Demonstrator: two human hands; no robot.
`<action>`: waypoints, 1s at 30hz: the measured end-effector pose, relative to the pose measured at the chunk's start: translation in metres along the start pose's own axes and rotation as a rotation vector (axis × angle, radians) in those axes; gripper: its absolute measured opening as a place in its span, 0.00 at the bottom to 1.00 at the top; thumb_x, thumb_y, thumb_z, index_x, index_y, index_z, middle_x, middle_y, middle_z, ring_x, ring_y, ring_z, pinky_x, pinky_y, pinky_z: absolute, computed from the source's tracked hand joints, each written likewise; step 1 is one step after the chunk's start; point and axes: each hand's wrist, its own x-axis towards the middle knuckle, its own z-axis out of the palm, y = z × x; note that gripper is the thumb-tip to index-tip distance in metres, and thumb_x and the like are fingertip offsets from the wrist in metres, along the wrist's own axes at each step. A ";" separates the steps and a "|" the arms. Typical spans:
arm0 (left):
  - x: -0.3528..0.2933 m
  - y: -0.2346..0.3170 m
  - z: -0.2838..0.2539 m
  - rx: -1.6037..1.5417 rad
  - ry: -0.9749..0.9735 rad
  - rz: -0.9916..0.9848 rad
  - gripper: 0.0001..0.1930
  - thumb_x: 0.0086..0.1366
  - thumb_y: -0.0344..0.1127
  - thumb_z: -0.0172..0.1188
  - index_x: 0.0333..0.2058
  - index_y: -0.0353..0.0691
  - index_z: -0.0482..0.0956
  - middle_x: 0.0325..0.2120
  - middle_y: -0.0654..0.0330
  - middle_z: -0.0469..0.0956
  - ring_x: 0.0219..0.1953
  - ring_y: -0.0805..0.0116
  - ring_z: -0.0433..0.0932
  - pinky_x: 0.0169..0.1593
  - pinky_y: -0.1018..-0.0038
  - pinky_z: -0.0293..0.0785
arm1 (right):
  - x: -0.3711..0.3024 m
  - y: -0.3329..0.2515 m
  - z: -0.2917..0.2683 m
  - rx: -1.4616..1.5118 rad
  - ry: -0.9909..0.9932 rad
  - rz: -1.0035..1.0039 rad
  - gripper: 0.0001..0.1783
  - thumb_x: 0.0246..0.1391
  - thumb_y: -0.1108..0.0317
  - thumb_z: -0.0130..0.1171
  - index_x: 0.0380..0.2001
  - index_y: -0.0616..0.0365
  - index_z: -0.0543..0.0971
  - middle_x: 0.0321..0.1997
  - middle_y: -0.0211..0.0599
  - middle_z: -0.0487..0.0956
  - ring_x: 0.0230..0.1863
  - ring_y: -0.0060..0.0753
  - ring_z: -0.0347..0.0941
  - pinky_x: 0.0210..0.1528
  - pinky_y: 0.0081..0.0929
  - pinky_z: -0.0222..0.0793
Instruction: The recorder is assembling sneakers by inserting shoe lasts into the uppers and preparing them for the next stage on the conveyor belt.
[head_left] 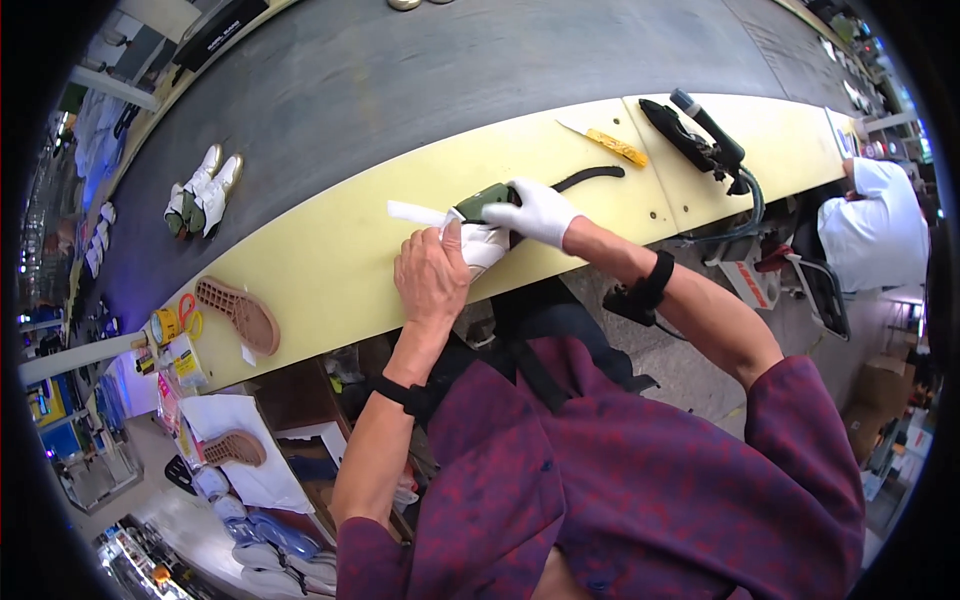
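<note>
A white and green shoe (486,247) is held between my hands over the pale yellow bench edge. My bare left hand (435,268) is closed around its white part, thumb pressed on top. My right hand (533,212), in a white glove, grips the green part, fingers curled over its edge and thumb laid across it. From the shoe's left side a white strip (414,212) sticks out. Just past my right hand lies a curved black strip-like piece (592,178); its near end is hidden behind the glove. The shoe's underside is mostly hidden.
A yellow-handled knife (615,147) and a black tool with a hose (700,140) lie right. At left are a brown sole (240,314), scissors (187,313) and a tape roll (163,325). Shoes (205,192) stand on the dark belt (330,110). A co-worker (873,225) sits far right.
</note>
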 end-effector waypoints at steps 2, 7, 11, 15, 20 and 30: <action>-0.004 -0.003 -0.001 0.001 -0.013 -0.020 0.25 0.79 0.51 0.46 0.36 0.33 0.80 0.34 0.46 0.81 0.40 0.45 0.79 0.46 0.52 0.72 | -0.006 -0.001 -0.010 0.308 -0.037 0.067 0.36 0.59 0.41 0.62 0.48 0.70 0.84 0.45 0.47 0.86 0.43 0.35 0.81 0.47 0.32 0.74; -0.003 -0.003 -0.001 0.015 -0.019 -0.028 0.27 0.80 0.52 0.45 0.35 0.34 0.81 0.34 0.47 0.81 0.41 0.46 0.79 0.46 0.52 0.72 | -0.017 -0.001 -0.015 0.129 -0.133 0.075 0.31 0.60 0.46 0.66 0.54 0.64 0.81 0.49 0.39 0.83 0.43 0.27 0.76 0.46 0.25 0.71; -0.001 -0.004 0.000 -0.014 0.004 -0.016 0.28 0.81 0.52 0.41 0.33 0.35 0.80 0.31 0.45 0.80 0.38 0.42 0.78 0.45 0.49 0.72 | -0.022 -0.023 0.006 0.097 0.032 0.002 0.32 0.47 0.45 0.75 0.45 0.63 0.85 0.42 0.43 0.87 0.42 0.33 0.83 0.44 0.29 0.78; 0.002 0.000 -0.003 -0.001 -0.052 -0.050 0.29 0.80 0.53 0.44 0.33 0.33 0.81 0.33 0.46 0.81 0.39 0.46 0.79 0.46 0.52 0.73 | -0.021 -0.024 0.009 0.022 0.045 -0.018 0.32 0.46 0.47 0.76 0.44 0.65 0.86 0.37 0.46 0.88 0.38 0.36 0.86 0.43 0.31 0.80; -0.002 -0.001 0.000 0.030 -0.010 -0.044 0.30 0.79 0.55 0.45 0.32 0.32 0.81 0.33 0.44 0.81 0.39 0.44 0.80 0.45 0.51 0.74 | -0.017 -0.029 0.006 -0.070 0.010 -0.018 0.32 0.44 0.48 0.76 0.45 0.66 0.86 0.37 0.48 0.88 0.37 0.37 0.86 0.43 0.33 0.80; -0.035 -0.029 -0.042 0.052 -0.211 0.142 0.42 0.58 0.54 0.73 0.65 0.35 0.69 0.51 0.46 0.79 0.52 0.43 0.80 0.54 0.53 0.77 | -0.006 -0.013 -0.017 -0.121 -0.046 0.041 0.45 0.47 0.35 0.68 0.51 0.72 0.81 0.43 0.55 0.86 0.45 0.46 0.85 0.50 0.35 0.78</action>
